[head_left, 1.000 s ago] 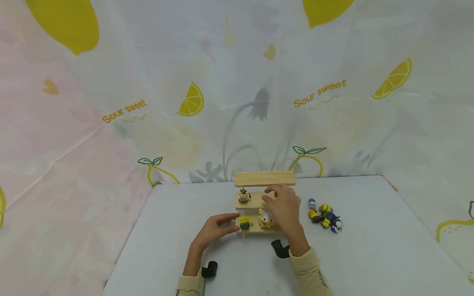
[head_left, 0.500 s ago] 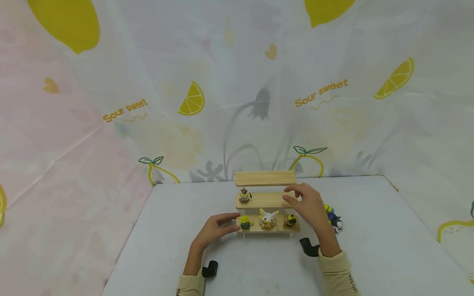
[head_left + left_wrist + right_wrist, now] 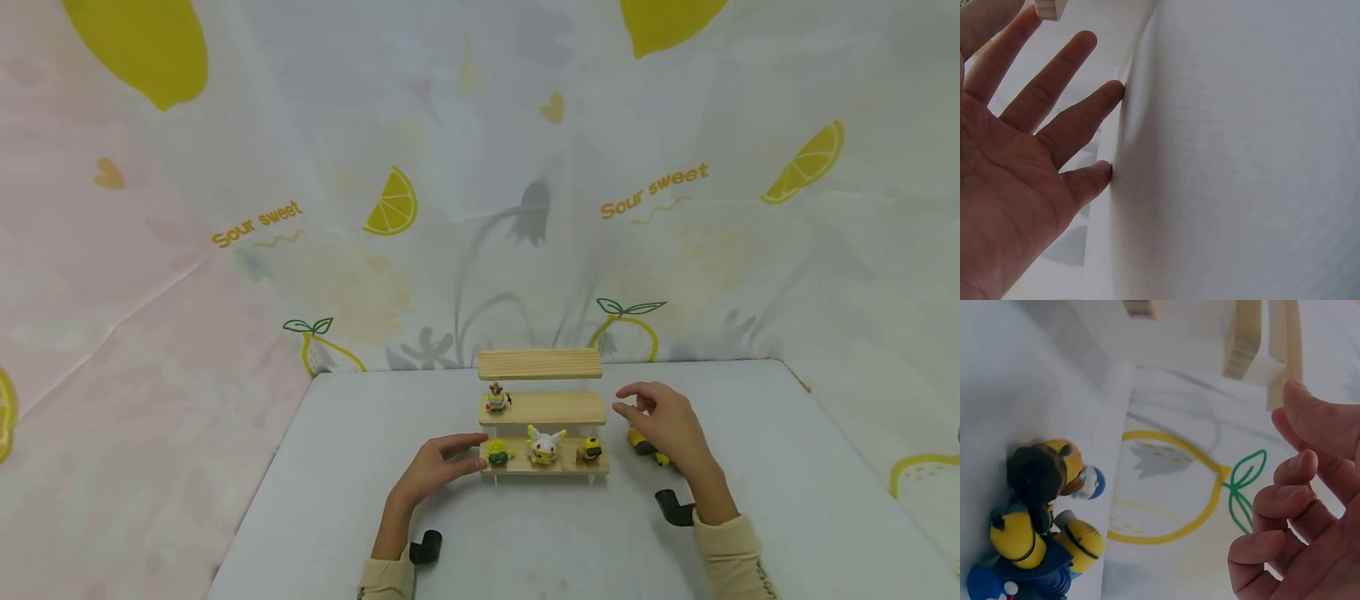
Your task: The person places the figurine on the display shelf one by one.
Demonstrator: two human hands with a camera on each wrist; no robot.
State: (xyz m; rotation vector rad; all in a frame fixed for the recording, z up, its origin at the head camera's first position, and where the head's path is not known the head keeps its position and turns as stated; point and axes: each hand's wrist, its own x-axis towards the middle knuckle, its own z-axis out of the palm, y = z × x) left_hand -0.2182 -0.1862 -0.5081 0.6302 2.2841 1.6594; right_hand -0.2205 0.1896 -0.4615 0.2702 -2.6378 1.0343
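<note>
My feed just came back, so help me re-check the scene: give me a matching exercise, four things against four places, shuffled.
Things
1. left hand
2. white figurine
3. brown-hatted figurine
4. figurine cluster

Places
A. lying on the table
B. at the left end of the middle board
C. beside the left end of the lowest board
D. halfway along the lowest board

Pairs
1-C, 2-D, 3-B, 4-A

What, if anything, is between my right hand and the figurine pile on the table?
Nothing visible. In the right wrist view, only open space shows between the right hand and the figurine pile. The wooden shelf stands to that hand's left, not between them.
</note>
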